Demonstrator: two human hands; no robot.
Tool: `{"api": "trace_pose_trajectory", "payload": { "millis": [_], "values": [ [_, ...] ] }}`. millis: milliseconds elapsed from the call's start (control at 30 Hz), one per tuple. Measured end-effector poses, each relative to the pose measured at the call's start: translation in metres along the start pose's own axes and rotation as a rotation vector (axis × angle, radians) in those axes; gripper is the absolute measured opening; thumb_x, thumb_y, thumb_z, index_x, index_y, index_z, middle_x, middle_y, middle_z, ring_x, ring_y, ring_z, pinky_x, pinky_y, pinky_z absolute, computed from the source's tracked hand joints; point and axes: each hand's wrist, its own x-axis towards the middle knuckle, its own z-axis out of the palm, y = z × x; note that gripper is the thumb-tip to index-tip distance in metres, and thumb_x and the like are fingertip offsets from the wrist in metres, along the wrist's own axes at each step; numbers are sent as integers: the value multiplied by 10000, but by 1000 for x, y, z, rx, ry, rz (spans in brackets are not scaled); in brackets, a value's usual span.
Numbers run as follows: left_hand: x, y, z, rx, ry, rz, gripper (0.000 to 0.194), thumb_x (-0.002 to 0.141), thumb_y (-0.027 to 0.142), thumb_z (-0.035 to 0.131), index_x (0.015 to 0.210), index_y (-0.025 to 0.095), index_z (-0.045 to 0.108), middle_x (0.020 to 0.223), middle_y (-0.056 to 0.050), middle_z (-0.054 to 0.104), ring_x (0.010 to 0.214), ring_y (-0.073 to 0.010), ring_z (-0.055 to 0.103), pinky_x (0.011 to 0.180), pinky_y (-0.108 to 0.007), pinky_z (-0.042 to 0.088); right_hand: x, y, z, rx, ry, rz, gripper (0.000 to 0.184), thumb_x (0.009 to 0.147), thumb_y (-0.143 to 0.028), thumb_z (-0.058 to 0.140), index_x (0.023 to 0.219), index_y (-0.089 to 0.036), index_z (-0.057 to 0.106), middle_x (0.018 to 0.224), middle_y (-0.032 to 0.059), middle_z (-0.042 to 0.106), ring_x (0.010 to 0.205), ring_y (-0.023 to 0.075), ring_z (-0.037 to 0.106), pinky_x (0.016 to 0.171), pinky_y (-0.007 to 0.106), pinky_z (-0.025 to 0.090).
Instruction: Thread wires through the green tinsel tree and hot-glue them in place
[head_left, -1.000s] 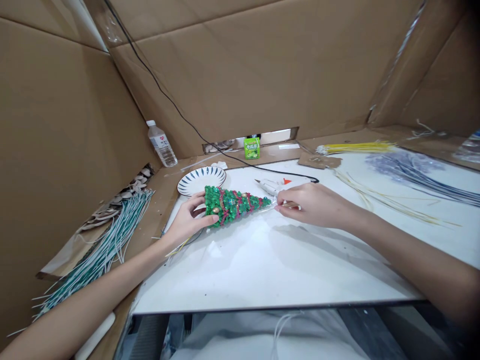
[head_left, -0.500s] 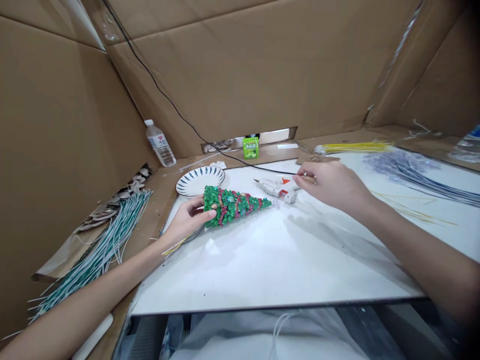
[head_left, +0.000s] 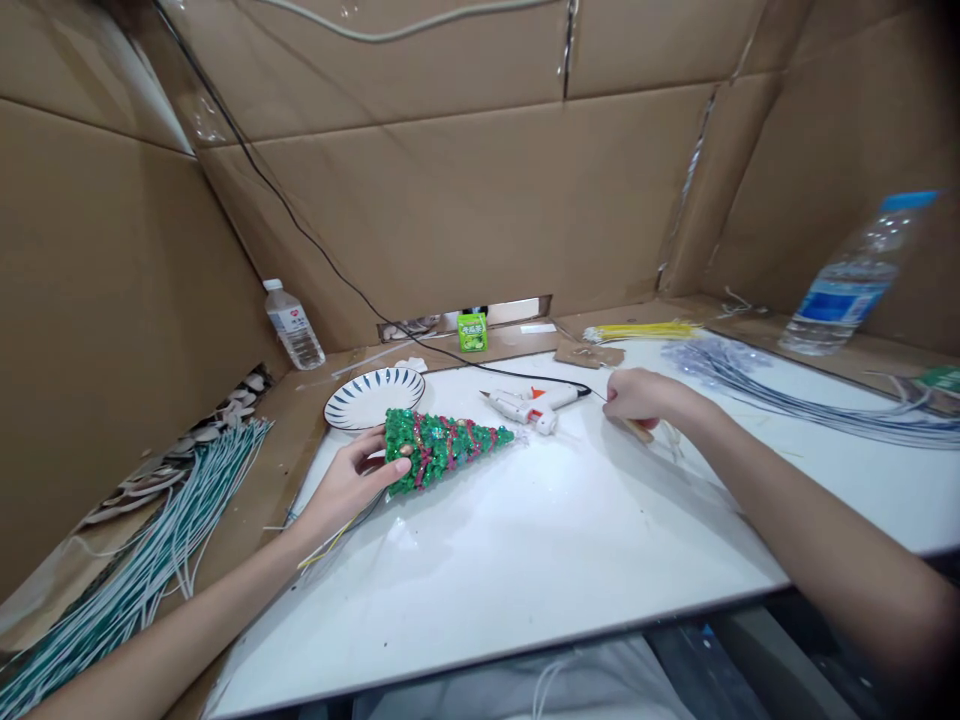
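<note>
1. The tree (head_left: pixel 442 450) is held sideways over the surface (head_left: pixel 525 580), its wide base pinched by the left grip (head_left: pixel 358 480).
2. Its tip is pointed rightward, well apart from the right grip (head_left: pixel 637 394), by which a tan stick (head_left: pixel 642 432) is pinched.

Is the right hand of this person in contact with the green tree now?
Apart: the head view shows white tabletop between the right hand and the green tree.
</note>
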Motion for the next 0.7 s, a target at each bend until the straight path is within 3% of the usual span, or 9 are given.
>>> {"api": "trace_pose_trajectory", "payload": {
  "millis": [100, 200, 467, 600, 700],
  "values": [
    [0, -1, 0, -13, 1, 0, 363, 736, 400, 636, 1013, 170, 680, 1275, -95, 547, 1148, -267, 505, 855, -316, 489, 0, 1, 1, 94, -146, 75, 114, 616, -206, 609, 660, -101, 619, 578, 95, 619, 482, 172, 582, 493, 270, 470],
    [0, -3, 0, -9, 9, -1, 356, 721, 408, 645, 983, 172, 694, 1260, -96, 556, 1145, -269, 506, 864, -319, 487, 1, 6, -4, 176, -186, 103, 172, 632, -241, 621, 714, -90, 623, 625, 100, 638, 511, 160, 594, 506, 256, 487],
    [1, -5, 0, 30, 34, 20, 388, 716, 445, 642, 991, 176, 696, 1263, -100, 554, 1156, -284, 506, 887, -319, 479, 21, 49, -22, 130, 145, 257, 218, 655, -277, 609, 782, -107, 657, 713, 117, 646, 671, 211, 610, 581, 283, 442],
    [0, -2, 1, 52, 30, 18, 395, 743, 447, 614, 998, 156, 690, 1295, -122, 513, 1205, -284, 460, 916, -323, 466, 32, 58, -15, 113, 233, 258, 231, 670, -301, 644, 834, -140, 668, 831, 95, 656, 813, 202, 608, 675, 273, 444],
    [0, -1, 1, 54, 27, 10, 399, 744, 452, 606, 993, 152, 692, 1320, -129, 486, 1201, -296, 463, 909, -335, 474, 37, 57, -6, 108, 254, 235, 286, 767, -382, 611, 921, -143, 638, 922, 63, 637, 880, 165, 589, 768, 302, 461]
  ]
}}
